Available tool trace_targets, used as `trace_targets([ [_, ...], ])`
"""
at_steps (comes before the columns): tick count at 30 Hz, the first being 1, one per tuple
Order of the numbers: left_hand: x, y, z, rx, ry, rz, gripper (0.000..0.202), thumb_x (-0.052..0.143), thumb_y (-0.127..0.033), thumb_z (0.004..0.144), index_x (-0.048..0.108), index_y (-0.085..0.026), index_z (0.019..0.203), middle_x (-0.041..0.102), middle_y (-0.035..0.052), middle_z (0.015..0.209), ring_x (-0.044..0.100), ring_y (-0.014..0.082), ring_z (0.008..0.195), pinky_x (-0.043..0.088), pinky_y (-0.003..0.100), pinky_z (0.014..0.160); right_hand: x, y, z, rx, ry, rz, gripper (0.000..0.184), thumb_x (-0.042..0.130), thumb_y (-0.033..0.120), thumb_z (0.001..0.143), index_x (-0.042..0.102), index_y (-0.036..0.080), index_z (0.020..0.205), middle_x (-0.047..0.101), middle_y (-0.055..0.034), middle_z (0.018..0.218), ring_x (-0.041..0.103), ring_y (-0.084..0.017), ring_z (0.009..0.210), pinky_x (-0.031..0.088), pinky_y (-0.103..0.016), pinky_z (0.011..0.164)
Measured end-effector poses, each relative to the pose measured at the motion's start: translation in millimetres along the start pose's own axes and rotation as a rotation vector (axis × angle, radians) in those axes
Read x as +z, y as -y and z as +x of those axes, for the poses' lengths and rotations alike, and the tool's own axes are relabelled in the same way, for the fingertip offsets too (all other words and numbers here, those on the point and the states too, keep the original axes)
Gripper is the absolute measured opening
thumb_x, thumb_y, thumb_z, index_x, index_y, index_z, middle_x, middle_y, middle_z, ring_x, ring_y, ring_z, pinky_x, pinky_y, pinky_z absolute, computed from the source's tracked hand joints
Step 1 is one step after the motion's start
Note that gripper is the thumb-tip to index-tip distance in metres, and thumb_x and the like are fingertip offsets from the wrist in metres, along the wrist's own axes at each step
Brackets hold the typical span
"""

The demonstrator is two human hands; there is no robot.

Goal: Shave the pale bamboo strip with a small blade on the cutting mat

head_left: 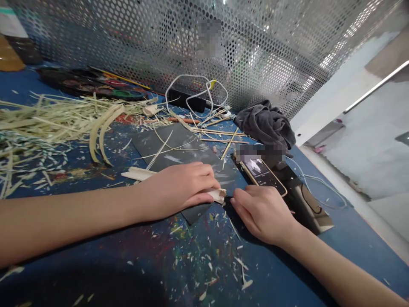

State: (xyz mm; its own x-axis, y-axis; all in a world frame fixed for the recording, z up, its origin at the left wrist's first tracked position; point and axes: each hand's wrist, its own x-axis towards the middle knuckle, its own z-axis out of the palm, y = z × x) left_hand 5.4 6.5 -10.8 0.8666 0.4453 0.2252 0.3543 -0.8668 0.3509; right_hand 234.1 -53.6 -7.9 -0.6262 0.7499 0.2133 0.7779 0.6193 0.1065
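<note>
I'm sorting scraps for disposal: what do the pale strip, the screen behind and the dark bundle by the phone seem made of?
Pale strip under the left hand: probably bamboo or wood, matt, fibrous, with a splintered end. Screen: sheet metal, shiny, punched with round holes. Dark bundle: soft grey fabric, creased into folds.

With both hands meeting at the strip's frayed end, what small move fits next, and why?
Probably a short pull by the right hand away from the left hand. The left hand pins the pale strip on the dark mat, and the right hand's pinched fingertips meet the strip's split end, where a small dark tip shows; what it holds is mostly hidden.
</note>
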Motion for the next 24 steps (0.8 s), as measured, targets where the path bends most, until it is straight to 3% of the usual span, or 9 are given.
trace_targets([
  [4,-0.3,0.1,0.6,-0.022,0.020,-0.005,0.020,0.053,-0.029,0.098,0.067,-0.018,0.107,0.062,0.0058,0.100,0.059,0.0212,0.094,0.045,0.030,0.079,5.1,0.8,-0.9,-0.028,-0.177,-0.078,0.043,0.034,0.022,0.099,0.055,0.018,0.063,0.053,-0.0005,0.048,0.044,-0.014,0.046,0.022,-0.031,0.050],
  [10,-1.3,-0.9,1.0,-0.019,0.021,0.005,0.018,0.054,-0.028,0.097,0.067,-0.018,0.106,0.062,0.0051,0.100,0.058,0.0196,0.091,0.044,0.028,0.078,4.3,2.9,1.7,-0.043,-0.208,-0.125,0.041,0.037,0.021,0.099,0.055,0.018,0.062,0.052,-0.0001,0.048,0.044,-0.014,0.046,0.024,-0.031,0.050],
  [18,-0.1,-0.9,1.4,-0.028,0.039,0.010,0.018,0.055,-0.028,0.097,0.068,-0.017,0.105,0.061,0.0059,0.099,0.058,0.0210,0.091,0.045,0.030,0.078,4.4,3.9,0.5,-0.041,-0.157,-0.138,0.041,0.037,0.020,0.098,0.056,0.018,0.062,0.053,-0.0009,0.047,0.047,-0.015,0.045,0.022,-0.032,0.049],
  [24,-0.7,-1.9,2.1,-0.045,0.042,0.020,0.019,0.054,-0.028,0.097,0.066,-0.017,0.105,0.061,0.0063,0.101,0.058,0.0218,0.094,0.045,0.031,0.079,3.6,4.0,3.7,0.050,0.013,-0.107,0.039,0.032,0.025,0.098,0.057,0.018,0.068,0.052,-0.0013,0.048,0.040,-0.014,0.042,0.014,-0.032,0.049],
])
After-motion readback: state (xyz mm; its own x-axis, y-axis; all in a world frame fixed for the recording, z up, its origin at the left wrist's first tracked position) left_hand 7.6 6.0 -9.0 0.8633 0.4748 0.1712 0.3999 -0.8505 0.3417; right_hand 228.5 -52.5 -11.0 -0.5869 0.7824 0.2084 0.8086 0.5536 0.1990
